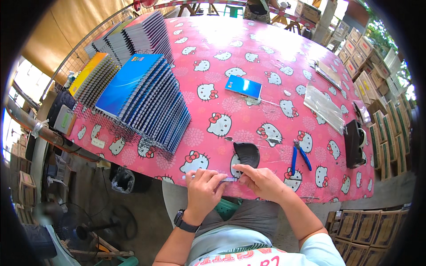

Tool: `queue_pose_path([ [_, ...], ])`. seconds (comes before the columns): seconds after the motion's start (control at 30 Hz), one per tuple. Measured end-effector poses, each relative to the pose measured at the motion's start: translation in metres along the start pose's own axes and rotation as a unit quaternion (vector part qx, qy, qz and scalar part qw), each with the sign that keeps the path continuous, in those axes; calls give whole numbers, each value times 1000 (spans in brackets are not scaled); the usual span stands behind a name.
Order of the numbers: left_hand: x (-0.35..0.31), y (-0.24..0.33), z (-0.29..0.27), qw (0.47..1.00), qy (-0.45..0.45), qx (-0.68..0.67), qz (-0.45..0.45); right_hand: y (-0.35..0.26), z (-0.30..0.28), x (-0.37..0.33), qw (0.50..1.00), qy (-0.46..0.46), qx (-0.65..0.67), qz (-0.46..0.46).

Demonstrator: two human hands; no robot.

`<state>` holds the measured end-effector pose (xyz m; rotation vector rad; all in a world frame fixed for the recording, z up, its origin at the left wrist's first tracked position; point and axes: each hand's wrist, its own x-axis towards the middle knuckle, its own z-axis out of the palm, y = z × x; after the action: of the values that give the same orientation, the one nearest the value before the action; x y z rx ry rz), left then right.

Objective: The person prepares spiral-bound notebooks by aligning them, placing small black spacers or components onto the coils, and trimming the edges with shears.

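At the table's near edge, my left hand (205, 186) is closed on a thin pale strip (229, 179), its fingers pressed down over it. My right hand (262, 181) is beside the strip's other end, thumb and index finger together in a pinch; whatever is between them is too small to make out. Just beyond the right hand lies a black, curved, ridged piece (246, 154). Blue-handled pliers (300, 158) rest to its right. Farther off, a small blue notebook (243, 87) lies flat on the pink patterned table cover (275, 113).
Tall stacks of blue spiral notebooks (146, 97) stand at the left, with yellow-covered ones (91, 73) behind. Clear plastic sheets (324, 107) and a black holder (355, 144) lie at the right. Cardboard boxes (368, 228) and a fan (84, 228) stand on the floor.
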<state>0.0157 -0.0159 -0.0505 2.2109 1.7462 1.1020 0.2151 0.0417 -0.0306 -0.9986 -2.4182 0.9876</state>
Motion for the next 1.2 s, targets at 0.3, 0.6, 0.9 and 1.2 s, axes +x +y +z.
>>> queue_pose_path([
  [0.3, -1, 4, 9, 998, -38, -18, 54, 2, -11, 10, 997, -15, 68, 34],
  [0.6, 4, 7, 2, 995, -73, -10, 68, 46, -29, 34, 984, -85, -152, -41],
  [0.9, -1, -3, 1, 994, -72, -15, 81, 52, -28, 26, 998, -34, -55, 21],
  [1.2, -5, -22, 3, 997, -40, -30, 55, 27, -15, 2, 991, 12, 129, 40],
])
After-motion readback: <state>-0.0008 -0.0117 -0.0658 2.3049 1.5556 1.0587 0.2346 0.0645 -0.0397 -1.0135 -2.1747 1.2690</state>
